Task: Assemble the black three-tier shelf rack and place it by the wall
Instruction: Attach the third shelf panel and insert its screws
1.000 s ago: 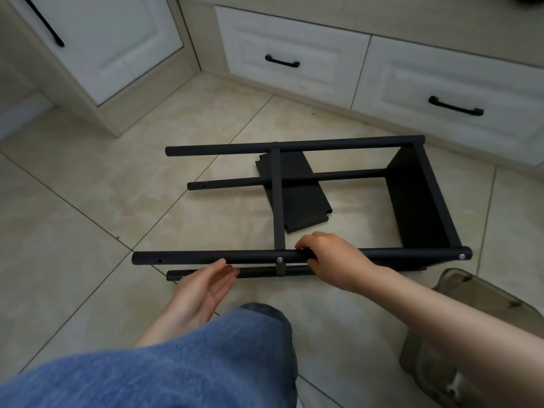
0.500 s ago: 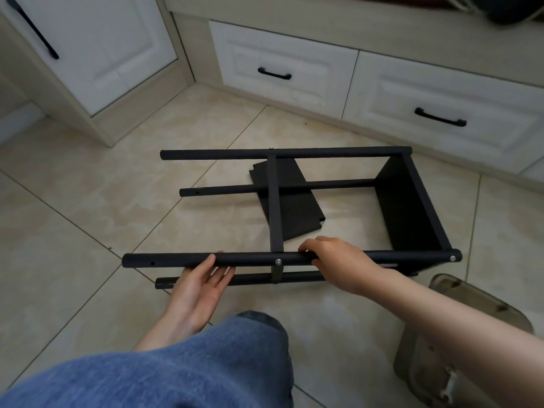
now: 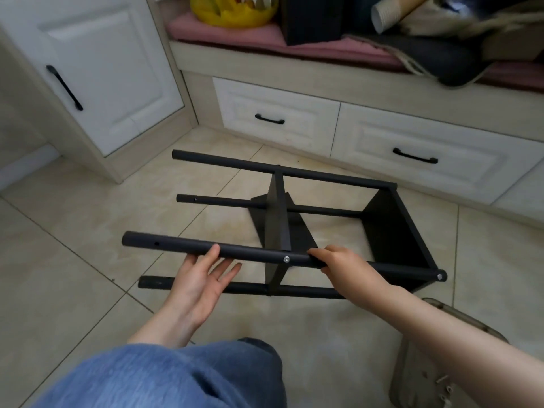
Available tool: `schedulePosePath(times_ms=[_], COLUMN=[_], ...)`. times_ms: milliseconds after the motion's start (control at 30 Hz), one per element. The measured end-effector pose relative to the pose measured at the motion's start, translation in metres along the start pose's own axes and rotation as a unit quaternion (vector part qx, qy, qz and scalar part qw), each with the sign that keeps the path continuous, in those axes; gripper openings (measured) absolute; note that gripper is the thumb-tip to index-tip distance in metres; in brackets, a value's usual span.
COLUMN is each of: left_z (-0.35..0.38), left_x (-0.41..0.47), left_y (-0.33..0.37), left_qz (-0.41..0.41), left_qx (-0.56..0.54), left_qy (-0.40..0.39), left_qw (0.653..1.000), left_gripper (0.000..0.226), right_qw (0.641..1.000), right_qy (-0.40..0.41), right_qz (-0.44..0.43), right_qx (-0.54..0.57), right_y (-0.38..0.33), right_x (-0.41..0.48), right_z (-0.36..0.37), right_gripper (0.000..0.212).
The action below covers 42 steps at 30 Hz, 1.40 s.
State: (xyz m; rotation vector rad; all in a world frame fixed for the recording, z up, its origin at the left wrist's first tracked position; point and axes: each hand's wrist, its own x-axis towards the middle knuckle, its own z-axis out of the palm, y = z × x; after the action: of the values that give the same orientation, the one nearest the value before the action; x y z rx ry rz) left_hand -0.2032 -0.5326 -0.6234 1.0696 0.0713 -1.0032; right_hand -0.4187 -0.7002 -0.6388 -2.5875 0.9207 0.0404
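The black rack (image 3: 391, 231) lies on its side on the tiled floor, its four round posts running left to right. One shelf panel closes its right end and a second panel (image 3: 276, 219) stands fixed at mid-length. A loose black panel (image 3: 300, 234) lies flat on the floor beneath it. My right hand (image 3: 344, 267) grips the near upper post (image 3: 176, 245) just right of a silver screw (image 3: 286, 259). My left hand (image 3: 203, 278) is under the same post with straight fingers, palm up, the thumb touching the post.
White drawers (image 3: 412, 154) with black handles run along the back under a cluttered bench, and a white cabinet door (image 3: 97, 72) stands at the left. A translucent plastic container (image 3: 426, 375) with small hardware sits at my right. My knee in blue jeans (image 3: 176, 375) fills the foreground.
The rack's left end has risen and tilted, so the middle panel now shows its face. My left hand has slid under the near post with its palm turned up. The camera has tilted up.
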Motion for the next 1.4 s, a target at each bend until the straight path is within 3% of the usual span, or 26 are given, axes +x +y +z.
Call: schedulePosePath(times_ms=[200, 333, 700, 967, 1100, 1233, 1400], left_z=[0.070, 0.110, 0.179, 0.192, 0.186, 0.178, 0.164], left_x=[-0.009, -0.024, -0.072, -0.101, -0.112, -0.116, -0.121], left_y=[0.055, 0.083, 0.085, 0.081, 0.082, 0.087, 0.103], left_qz=[0.063, 0.078, 0.167, 0.244, 0.231, 0.215, 0.201], left_qx=[0.126, 0.187, 0.287, 0.350, 0.381, 0.413, 0.443], left_qy=[-0.083, -0.126, -0.158, -0.205, -0.276, -0.304, -0.348], left_qw=[0.987, 0.971, 0.930, 0.881, 0.852, 0.831, 0.802], left_gripper=[0.019, 0.027, 0.015, 0.009, 0.012, 0.018, 0.018], right_qw=[0.997, 0.994, 0.965, 0.945, 0.959, 0.967, 0.939], right_qy=[0.068, 0.079, 0.087, 0.006, -0.052, -0.014, 0.068], right_qz=[0.017, 0.044, 0.084, 0.076, 0.055, 0.079, 0.156], right_qx=[0.020, 0.066, 0.233, 0.319, 0.274, 0.241, 0.298], right_y=[-0.004, -0.003, -0.006, -0.021, -0.022, -0.006, 0.024], right_x=[-0.003, -0.012, -0.037, -0.057, -0.073, -0.091, -0.102], right_z=[-0.042, -0.060, -0.072, -0.082, -0.106, -0.151, -0.189], right_gripper=[0.039, 0.031, 0.034, 0.030, 0.027, 0.022, 0.007])
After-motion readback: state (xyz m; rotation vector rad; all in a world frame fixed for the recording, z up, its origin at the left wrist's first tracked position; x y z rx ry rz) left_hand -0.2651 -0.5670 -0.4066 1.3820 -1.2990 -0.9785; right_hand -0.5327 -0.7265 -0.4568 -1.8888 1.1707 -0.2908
